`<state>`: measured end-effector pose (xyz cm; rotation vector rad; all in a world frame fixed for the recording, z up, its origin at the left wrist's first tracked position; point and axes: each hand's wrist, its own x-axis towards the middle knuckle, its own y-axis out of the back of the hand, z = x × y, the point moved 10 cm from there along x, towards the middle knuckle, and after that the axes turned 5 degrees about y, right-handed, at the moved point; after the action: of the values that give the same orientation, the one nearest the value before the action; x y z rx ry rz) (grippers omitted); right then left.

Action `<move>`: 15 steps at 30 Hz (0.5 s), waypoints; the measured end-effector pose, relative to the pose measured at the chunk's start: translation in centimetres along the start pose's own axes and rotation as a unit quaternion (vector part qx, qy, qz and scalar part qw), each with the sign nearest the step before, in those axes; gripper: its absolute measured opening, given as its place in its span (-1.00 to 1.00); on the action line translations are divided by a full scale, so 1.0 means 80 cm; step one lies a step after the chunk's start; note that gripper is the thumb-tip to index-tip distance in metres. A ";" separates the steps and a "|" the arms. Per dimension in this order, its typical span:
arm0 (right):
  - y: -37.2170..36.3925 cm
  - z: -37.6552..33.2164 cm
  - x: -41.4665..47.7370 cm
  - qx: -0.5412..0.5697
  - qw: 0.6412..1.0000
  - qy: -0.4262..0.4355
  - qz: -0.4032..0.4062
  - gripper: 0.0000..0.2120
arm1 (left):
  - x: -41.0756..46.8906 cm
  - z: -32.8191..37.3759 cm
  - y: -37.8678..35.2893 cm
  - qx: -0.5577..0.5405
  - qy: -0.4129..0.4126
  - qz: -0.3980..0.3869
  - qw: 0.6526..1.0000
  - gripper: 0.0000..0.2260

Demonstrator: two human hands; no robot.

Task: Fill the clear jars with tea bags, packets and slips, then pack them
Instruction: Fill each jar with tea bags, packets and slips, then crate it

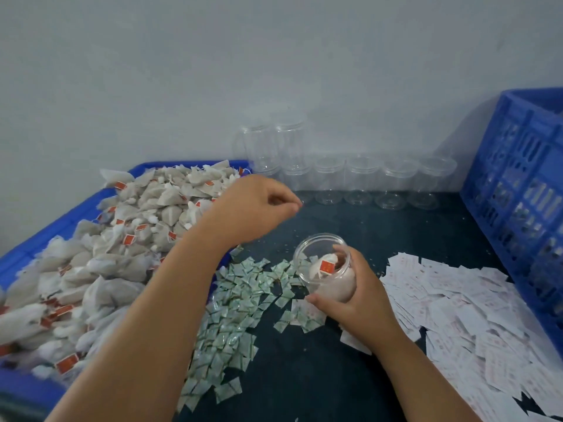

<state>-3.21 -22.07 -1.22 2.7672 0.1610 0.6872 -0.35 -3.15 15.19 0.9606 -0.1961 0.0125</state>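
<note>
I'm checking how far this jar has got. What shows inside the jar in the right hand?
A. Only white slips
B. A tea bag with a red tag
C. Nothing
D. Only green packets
B: a red-tagged tea bag shows inside the jar the right hand holds.
</note>
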 end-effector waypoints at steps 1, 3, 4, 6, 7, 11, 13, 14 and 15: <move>0.001 0.001 0.000 0.002 1.000 -0.004 0.001 -0.11 | 0.007 -0.023 0.028 0.003 0.031 0.072 0.997 -0.88; 0.000 0.002 0.000 0.002 1.000 -0.004 -0.001 -0.13 | 0.021 -0.082 0.067 0.088 0.121 0.129 0.980 -0.86; 0.000 0.003 -0.001 0.003 1.000 -0.004 -0.002 -0.15 | 0.029 -0.117 0.074 0.144 0.172 0.110 0.968 -0.86; -0.001 0.005 0.000 0.006 1.000 -0.006 -0.006 -0.16 | 0.035 -0.188 0.074 0.214 0.256 0.052 0.941 -0.68; -0.001 0.006 0.000 0.005 1.000 -0.005 -0.007 -0.16 | 0.035 -0.219 0.069 0.215 0.284 0.030 0.934 -0.56; -0.003 0.007 0.001 0.003 1.000 -0.003 -0.012 -0.15 | 0.038 -0.283 0.026 0.202 0.293 -0.011 0.935 -0.46; -0.004 0.007 0.002 0.004 1.000 -0.003 -0.012 -0.15 | 0.049 -0.294 0.014 0.211 0.275 -0.014 0.938 -0.53; -0.005 0.008 0.002 0.004 1.000 -0.005 -0.012 -0.15 | 0.054 -0.294 0.016 0.206 0.262 0.005 0.943 -0.57; -0.005 0.008 0.002 0.006 1.000 -0.008 -0.012 -0.16 | 0.058 -0.292 0.020 0.197 0.257 0.025 0.946 -0.62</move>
<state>-2.76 -21.80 -1.83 2.7763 0.1940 0.6613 7.77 16.48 4.25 1.3153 0.2761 0.3583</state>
